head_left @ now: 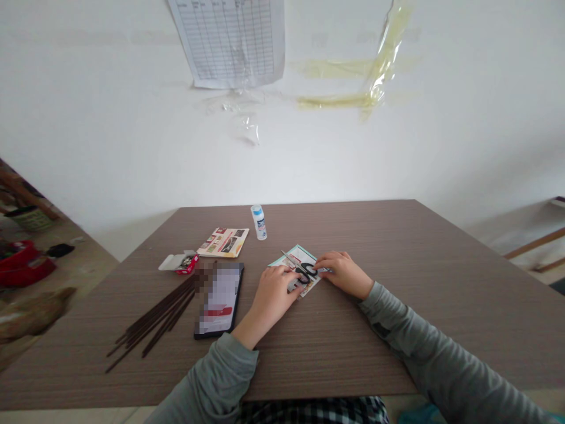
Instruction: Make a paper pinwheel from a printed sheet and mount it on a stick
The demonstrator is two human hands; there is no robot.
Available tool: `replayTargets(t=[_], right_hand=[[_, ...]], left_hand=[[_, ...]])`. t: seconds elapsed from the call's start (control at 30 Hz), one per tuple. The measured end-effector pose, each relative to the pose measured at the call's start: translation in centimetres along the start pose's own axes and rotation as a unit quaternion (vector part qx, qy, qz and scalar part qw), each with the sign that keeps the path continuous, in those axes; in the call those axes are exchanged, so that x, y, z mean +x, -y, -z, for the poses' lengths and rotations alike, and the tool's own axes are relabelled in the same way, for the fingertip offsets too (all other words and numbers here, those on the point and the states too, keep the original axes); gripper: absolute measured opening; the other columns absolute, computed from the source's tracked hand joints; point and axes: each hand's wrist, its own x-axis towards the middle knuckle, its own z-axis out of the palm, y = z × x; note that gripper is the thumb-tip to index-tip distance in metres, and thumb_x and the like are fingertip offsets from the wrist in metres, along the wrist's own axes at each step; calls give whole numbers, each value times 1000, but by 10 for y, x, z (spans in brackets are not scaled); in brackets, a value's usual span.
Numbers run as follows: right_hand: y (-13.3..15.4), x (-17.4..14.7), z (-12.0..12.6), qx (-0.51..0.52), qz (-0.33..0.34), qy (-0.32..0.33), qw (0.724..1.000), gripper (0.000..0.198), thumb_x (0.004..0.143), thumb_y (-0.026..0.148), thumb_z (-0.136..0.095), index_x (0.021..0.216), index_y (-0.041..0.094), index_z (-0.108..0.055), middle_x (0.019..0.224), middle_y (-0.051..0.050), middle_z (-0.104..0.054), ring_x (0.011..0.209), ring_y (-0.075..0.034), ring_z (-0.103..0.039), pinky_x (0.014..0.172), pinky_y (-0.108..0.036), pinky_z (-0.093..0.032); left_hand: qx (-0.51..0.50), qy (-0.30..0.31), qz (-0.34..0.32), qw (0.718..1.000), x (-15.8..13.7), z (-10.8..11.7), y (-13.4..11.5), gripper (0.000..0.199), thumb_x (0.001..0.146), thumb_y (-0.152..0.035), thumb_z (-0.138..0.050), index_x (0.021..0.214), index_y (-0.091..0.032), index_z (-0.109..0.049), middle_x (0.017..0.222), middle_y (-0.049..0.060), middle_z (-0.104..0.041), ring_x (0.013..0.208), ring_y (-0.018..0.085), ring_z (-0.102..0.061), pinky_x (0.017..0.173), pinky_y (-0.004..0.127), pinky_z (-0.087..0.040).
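Note:
A pair of scissors (pixel 305 272) with black handles lies on a folded printed paper (pixel 312 286) with a teal edge, near the middle of the table. The blades point up and to the left, toward the wall. My left hand (pixel 276 288) is at the paper's left side, its thumb and fingers bent around that edge close to the scissor handles. At the right corner of the paper is my right hand (pixel 345 272), fingers curled and pinching there, beside the handles. Part of the paper is hidden beneath the scissors and my fingers.
On the brown table (pixel 397 235) stand a white glue stick (pixel 259 222) and a small red-and-white box (pixel 185 263). A printed booklet (pixel 224 242), a phone (pixel 219 300) and several thin dark sticks (pixel 154 309) lie to the left. A white wall (pixel 282 165) rises behind.

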Motion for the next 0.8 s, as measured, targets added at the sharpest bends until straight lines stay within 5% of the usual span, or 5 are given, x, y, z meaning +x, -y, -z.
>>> replayTargets(t=[0.23,0.53,0.63,0.73,0.8], right_hand=[[9,0,-16,-31,59,-45,997,37,113,3,-80,116,34,-102,122,-8,-98,125,-33,-88,123,-53,-58],[17,1,-25,20,74,-61,995,33,117,7,-83,120,35,-101,144,-9,-95,138,-33,-87,127,-53,-65],[16,2,-27,51,55,-43,996,32,117,15,-88,137,36,-99,149,-9,-96,142,-34,-89,132,-54,-66],[12,2,-28,84,18,-28,996,57,113,21,-93,169,33,-86,154,-12,-96,146,-36,-89,134,-58,-68],[8,2,-28,98,-3,-16,995,62,111,22,-95,171,29,-85,153,-14,-97,146,-38,-90,133,-59,-68]], left_hand=[[3,-14,-5,1000,1,-5,2,15,105,-25,-104,117,-34,-107,139,15,-97,140,46,-90,130,66,-71],[17,-27,45,998,0,0,-7,21,102,-10,-103,93,-28,-101,145,15,-97,145,45,-89,132,67,-69],[27,-56,41,997,-1,4,-5,25,101,-5,-100,91,-28,-100,148,15,-96,150,44,-86,134,65,-69],[48,-66,22,996,-2,12,1,23,103,-6,-97,95,-28,-101,152,15,-94,154,44,-82,137,68,-66],[58,-59,14,996,-3,18,6,22,102,-9,-97,94,-29,-100,155,16,-93,156,46,-80,140,74,-63]])
